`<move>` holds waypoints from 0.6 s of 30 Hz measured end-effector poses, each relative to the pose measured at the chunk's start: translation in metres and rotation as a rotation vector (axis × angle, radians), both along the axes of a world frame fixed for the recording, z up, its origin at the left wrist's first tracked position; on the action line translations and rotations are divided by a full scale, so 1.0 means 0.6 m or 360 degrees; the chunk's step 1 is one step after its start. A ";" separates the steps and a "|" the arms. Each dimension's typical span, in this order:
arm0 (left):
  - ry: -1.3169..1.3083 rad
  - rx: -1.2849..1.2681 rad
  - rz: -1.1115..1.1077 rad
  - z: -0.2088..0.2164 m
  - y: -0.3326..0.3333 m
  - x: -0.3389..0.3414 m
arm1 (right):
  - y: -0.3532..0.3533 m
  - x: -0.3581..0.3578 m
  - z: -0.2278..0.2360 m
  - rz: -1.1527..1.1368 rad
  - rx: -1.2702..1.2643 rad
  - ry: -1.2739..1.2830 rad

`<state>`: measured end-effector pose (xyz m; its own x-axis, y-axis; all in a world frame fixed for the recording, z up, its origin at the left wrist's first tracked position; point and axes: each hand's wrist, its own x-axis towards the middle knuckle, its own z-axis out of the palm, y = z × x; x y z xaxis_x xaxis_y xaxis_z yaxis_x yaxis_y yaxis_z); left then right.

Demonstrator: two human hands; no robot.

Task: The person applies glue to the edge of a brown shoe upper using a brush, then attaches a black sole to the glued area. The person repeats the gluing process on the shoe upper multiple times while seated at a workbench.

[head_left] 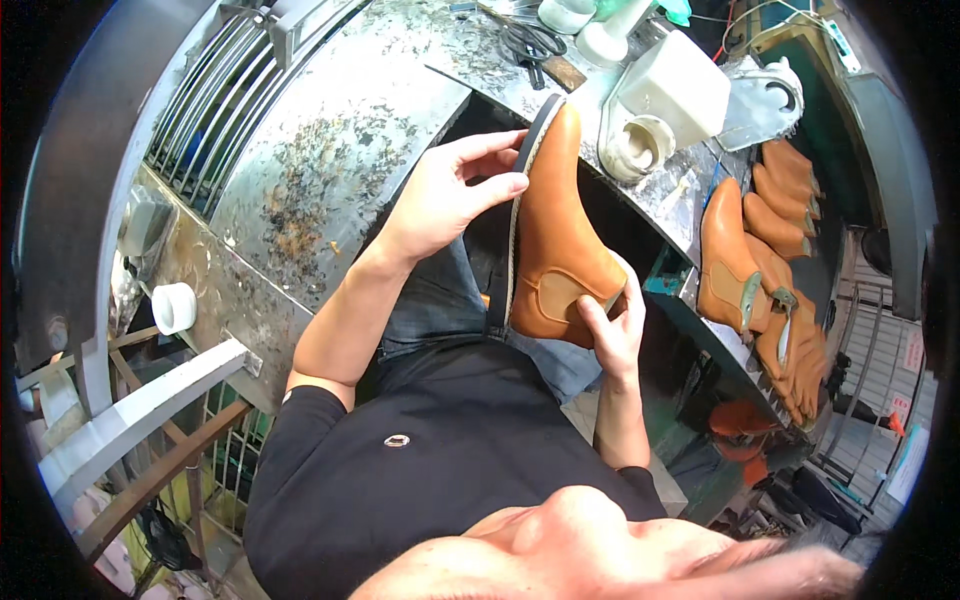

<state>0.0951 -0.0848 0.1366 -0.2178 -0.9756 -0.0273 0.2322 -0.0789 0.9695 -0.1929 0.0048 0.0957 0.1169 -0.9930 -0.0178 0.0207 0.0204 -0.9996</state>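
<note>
A tan leather ankle boot (pixel 560 225) is held over my lap, toe pointing away from me and its side turned up. Its dark sole (pixel 533 135) faces left, with a pale stitched-looking line where it meets the leather. My left hand (pixel 462 188) pinches the sole's edge near the front part, thumb and fingers on it. Around the boot's upper at the ankle end, my right hand (pixel 617 328) is closed, its thumb pressed on the leather near the lighter side panel. Some fingers of the right hand are hidden behind the boot.
Several tan boots and uppers (pixel 728 250) lie on a shelf to the right. A white square container (pixel 675 85) and a glue-smeared jar (pixel 637 147) stand on the worn metal bench (pixel 310 190). Scissors (pixel 530 45) lie at the back. A white roll (pixel 174 308) sits at left.
</note>
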 end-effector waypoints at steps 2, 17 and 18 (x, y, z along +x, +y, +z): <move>-0.0039 0.0025 0.0098 -0.001 -0.002 -0.005 | 0.001 0.003 0.005 -0.0009 -0.0106 0.0182; 0.0180 0.0105 0.0136 -0.022 0.000 -0.023 | 0.024 0.014 0.007 -0.0073 -0.0231 0.0437; 0.0252 0.0164 0.0111 -0.040 0.005 -0.015 | 0.020 0.015 0.007 -0.0102 -0.0151 0.0239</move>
